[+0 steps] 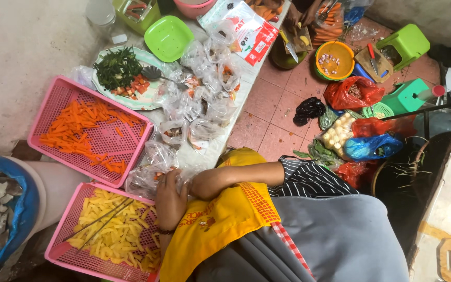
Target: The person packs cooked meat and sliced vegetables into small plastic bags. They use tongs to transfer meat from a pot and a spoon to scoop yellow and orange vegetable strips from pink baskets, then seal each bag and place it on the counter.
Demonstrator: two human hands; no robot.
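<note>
Both hands meet on one clear plastic bag [150, 177] at the near end of the table. The left hand [170, 201] lies over the bag's near side with its fingers curled into the plastic; how firmly it grips I cannot tell. The right hand [200, 184] comes in from the right, its fingers hidden behind the left hand and the bag, so its hold cannot be judged either. The bag shows a little orange and white inside.

Just near of it sits a pink basket [61, 237] of yellow vegetable sticks, with a pair of thin dark sticks lying across them. Just left and farther off is a second pink basket [53, 102] — this one scattered with orange carrot sticks. Beyond the bag, more filled plastic bags [204, 89] crowd the table, beside a pale oval plate [147, 99] of chopped greens and red pieces. A green bowl [169, 36] stands at the far end. A blue tub [6, 230] of pale chunks sits at the near left — off the table.
</note>
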